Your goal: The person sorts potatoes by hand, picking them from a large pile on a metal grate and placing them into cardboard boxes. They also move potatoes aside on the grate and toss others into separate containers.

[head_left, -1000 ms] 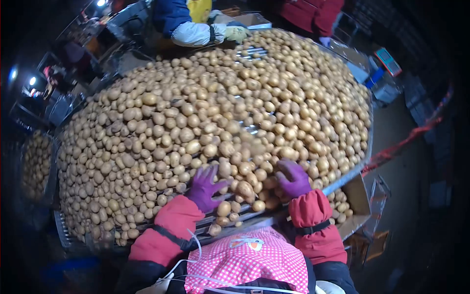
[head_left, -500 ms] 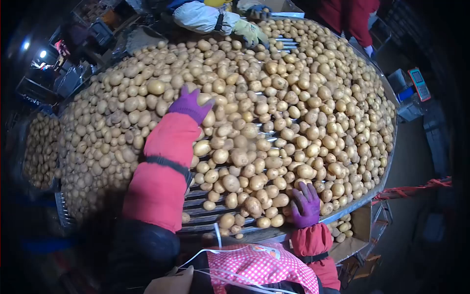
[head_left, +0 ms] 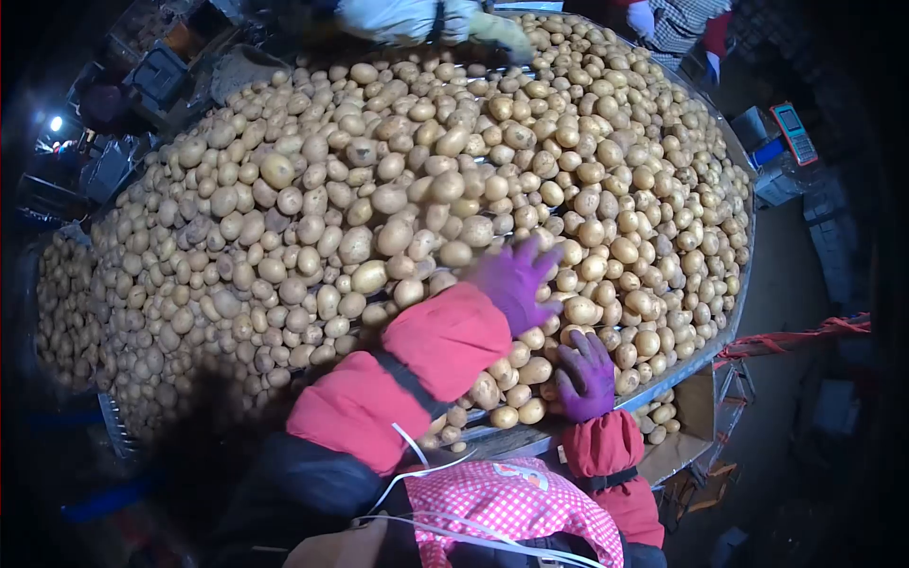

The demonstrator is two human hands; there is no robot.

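A broad heap of potatoes (head_left: 369, 276) covers the sorting table in front of me. My left hand (head_left: 516, 287), in a purple glove, lies over the potatoes right of centre with its fingers spread. Close by at the near edge, my right hand (head_left: 587, 379), gloved in purple too, rests against potatoes with its fingers apart. Neither hand is seen gripping a potato, though the undersides of both are hidden. Red sleeves with dark straps cover both forearms. Only slivers of the slatted surface show between the potatoes.
A co-worker's gloved hand (head_left: 504, 38) reaches over the far side; another person (head_left: 677, 24) stands at far right. A metal rim (head_left: 686, 360) borders the table. Below it sits a cardboard box (head_left: 699, 407) with potatoes. Red wrapping (head_left: 795, 339) stretches right, below a handheld device (head_left: 793, 133).
My left hand has swept from the upper left toward my right hand, and potatoes there have shifted over the slats. My right hand has stayed near the same edge. The view has moved slightly.
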